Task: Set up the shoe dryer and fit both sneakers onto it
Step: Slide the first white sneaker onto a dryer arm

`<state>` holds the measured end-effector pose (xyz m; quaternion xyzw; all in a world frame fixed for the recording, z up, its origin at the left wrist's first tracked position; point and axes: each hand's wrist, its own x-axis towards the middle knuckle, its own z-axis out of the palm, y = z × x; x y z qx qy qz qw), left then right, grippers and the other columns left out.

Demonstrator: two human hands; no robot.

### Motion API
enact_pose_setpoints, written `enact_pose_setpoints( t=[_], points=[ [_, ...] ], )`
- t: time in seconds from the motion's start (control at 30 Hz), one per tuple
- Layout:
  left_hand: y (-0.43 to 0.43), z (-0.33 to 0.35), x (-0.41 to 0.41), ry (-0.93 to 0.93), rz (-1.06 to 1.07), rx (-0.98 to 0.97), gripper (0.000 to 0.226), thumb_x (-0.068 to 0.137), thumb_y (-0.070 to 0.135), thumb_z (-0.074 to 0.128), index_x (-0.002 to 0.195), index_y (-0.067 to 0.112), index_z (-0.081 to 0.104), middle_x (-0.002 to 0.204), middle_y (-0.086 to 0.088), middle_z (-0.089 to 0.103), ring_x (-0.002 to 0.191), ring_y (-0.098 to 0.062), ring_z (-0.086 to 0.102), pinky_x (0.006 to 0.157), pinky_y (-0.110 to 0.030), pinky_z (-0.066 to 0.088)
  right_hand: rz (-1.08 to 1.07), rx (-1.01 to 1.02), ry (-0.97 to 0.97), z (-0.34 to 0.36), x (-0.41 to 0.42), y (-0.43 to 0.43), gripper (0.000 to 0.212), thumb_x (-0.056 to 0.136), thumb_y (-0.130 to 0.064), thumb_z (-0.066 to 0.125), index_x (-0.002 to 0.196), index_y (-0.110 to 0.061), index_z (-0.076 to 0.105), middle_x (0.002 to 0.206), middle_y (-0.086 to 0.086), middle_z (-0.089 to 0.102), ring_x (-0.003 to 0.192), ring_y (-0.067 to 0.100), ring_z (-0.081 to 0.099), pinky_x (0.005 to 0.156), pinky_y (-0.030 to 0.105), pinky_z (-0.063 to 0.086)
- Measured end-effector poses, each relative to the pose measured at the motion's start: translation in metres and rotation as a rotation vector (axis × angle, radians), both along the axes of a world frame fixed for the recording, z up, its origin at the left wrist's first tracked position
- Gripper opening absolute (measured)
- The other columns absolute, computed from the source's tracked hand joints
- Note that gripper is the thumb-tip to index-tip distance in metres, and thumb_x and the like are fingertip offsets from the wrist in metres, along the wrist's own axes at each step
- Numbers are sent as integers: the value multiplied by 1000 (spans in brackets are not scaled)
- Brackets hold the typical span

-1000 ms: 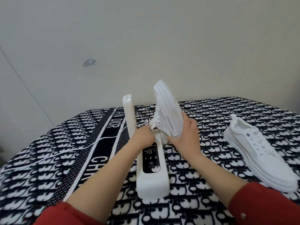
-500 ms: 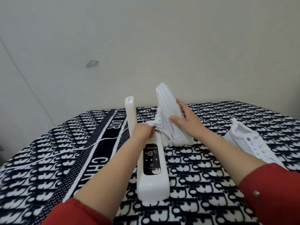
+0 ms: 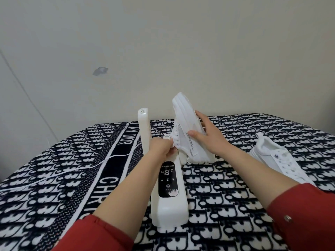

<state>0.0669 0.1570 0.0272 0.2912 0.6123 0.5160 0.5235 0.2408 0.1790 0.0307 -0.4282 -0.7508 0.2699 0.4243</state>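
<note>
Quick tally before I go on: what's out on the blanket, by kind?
Sneakers: 2 (held sneaker, loose sneaker)
Shoe dryer: 1
Power cord: 1
Total: 4

Smooth, glossy white plastic shoe dryer (image 3: 170, 211); at its one o'clock, matt mesh-panelled sneaker (image 3: 190, 127); fuzzy cloth blanket (image 3: 226, 205).
</note>
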Motion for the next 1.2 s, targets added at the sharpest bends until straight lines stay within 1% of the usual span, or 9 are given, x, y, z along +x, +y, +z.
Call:
enact_pose_setpoints(
  t=[0.07,0.2,0.27,0.57,0.7,0.8,0.87,1.0,1.2],
  points=[
    [5,0,-2,184,-12,4,14,87,-8,55,77,2,54,74,-16,58,61,-24,56,66,-34,55,-14,-1,-11,0,0,1,80,84,-41,71,150,-30,27,149,-5,42,130,18,45,110,47,37],
    [5,1,-6,242,-86,-89,18,89,-11,50,76,1,54,66,-13,59,51,-19,55,39,-20,50,-28,5,-33,-3,1,2,80,83,-44,70,149,-34,26,148,-3,42,131,20,43,109,47,36],
    [6,0,-6,254,-94,-100,20,89,-13,48,75,0,54,63,-13,59,49,-18,55,37,-19,49,-28,13,-48,-4,2,3,80,83,-46,70,149,-35,26,148,-4,41,131,20,43,109,48,36],
    [8,2,1,305,-93,-102,16,84,-13,48,78,0,55,64,-15,58,52,-22,54,60,-31,53,-23,20,-54,-8,2,0,82,82,-47,70,149,-32,25,148,-6,42,133,17,42,110,48,36],
    [4,1,1,304,-85,-50,15,79,-13,52,80,2,55,77,-20,61,66,-28,60,72,-39,55,-13,20,-39,-5,1,-4,81,84,-47,68,150,-33,24,150,-9,39,134,14,39,112,46,33],
    [1,-1,-1,356,-75,-6,18,80,-10,52,91,4,50,96,-24,63,93,-38,67,87,-48,55,-2,28,-32,-5,-1,-7,87,82,-49,68,151,-33,18,152,-11,35,137,11,37,115,45,31],
    [-1,2,-2,394,-57,35,22,86,-5,45,104,8,42,113,-24,58,104,-37,63,87,-42,52,-33,-2,-14,-6,-1,-8,99,78,-54,71,153,-34,10,156,-5,31,141,15,34,116,45,29],
    [-3,12,-5,559,-42,112,38,91,2,42,129,0,48,110,-15,53,91,-23,47,76,-30,39,-69,6,3,-3,-2,-8,108,71,-61,72,153,-35,7,157,-3,29,142,16,32,116,46,29],
    [-6,20,1,558,-43,152,37,98,13,42,128,-4,51,130,-23,56,95,-21,49,90,-36,45,-78,18,6,-1,-4,-8,110,66,-66,71,152,-37,9,158,-9,27,142,12,30,116,45,29]
  ],
)
